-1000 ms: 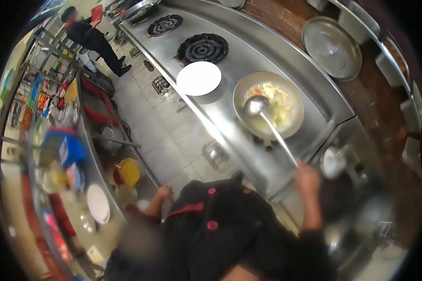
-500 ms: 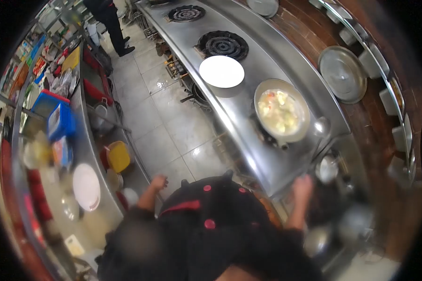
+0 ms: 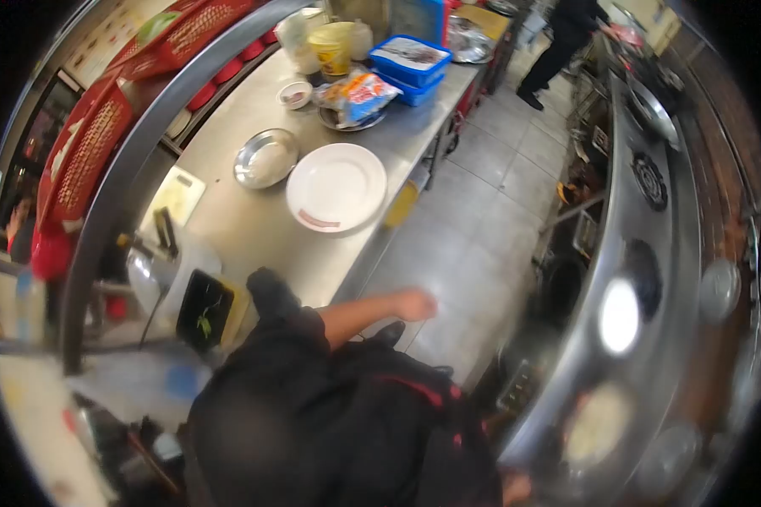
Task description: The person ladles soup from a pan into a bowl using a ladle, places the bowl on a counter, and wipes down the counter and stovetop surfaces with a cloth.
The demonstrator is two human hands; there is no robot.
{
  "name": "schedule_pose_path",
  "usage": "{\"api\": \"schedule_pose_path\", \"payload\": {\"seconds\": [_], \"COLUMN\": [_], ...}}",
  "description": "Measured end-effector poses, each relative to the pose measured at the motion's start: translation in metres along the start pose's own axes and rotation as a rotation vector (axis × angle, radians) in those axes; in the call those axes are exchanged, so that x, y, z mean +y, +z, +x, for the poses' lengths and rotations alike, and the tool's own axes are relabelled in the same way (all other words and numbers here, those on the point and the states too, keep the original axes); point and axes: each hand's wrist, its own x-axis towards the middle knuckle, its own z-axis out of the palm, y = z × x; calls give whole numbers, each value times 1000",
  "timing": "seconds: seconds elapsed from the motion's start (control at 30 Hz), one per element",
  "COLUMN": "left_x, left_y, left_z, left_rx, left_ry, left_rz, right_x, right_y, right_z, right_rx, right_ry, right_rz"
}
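Observation:
My left hand [image 3: 416, 304] hangs over the tiled aisle, slightly blurred. Its fingers look curled into a loose fist, and I see nothing in it. At the bottom edge my right hand [image 3: 516, 488] shows only in part, beside the stove's near end; its fingers are hidden. Near it, a pan of food [image 3: 599, 422] with pale and yellowish contents sits blurred on the steel stove. Farther along the stove is a white plate [image 3: 620, 317]. To the left, a large white plate [image 3: 336, 184] with a reddish strip at its rim lies on the steel counter.
The steel counter [image 3: 237, 228] also holds a metal bowl [image 3: 266, 158], blue tubs [image 3: 410, 63], a colourful packet [image 3: 359, 97] and a cutting board [image 3: 175, 197]. Red baskets [image 3: 101, 144] line the shelf. Another person [image 3: 558, 51] stands at the aisle's far end.
My view has swung left, away from the stove and towards the counter. My left hand now reaches out over the aisle. The right hand has dropped to the lower edge of view.

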Motion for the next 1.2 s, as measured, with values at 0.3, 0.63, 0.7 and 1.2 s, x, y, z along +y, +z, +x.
{"api": "schedule_pose_path", "payload": {"seconds": [0.3,0.63,0.7,1.2], "left_x": [31,275,321,411], "left_y": [-98,-371,-417,-734], "left_z": [-78,-236,-262,-308], "left_rx": [552,1579,1700,1584], "left_ry": [-165,40,107,-937], "left_rz": [290,1066,1319,1414], "right_x": [-208,-275,-283,-383], "right_y": [-192,-278,-277,-290], "right_z": [-47,-38,-34,-54], "right_rx": [128,36,21,120], "right_ry": [-570,-994,-1013,-929], "right_rz": [1235,1141,1106,1261]}}
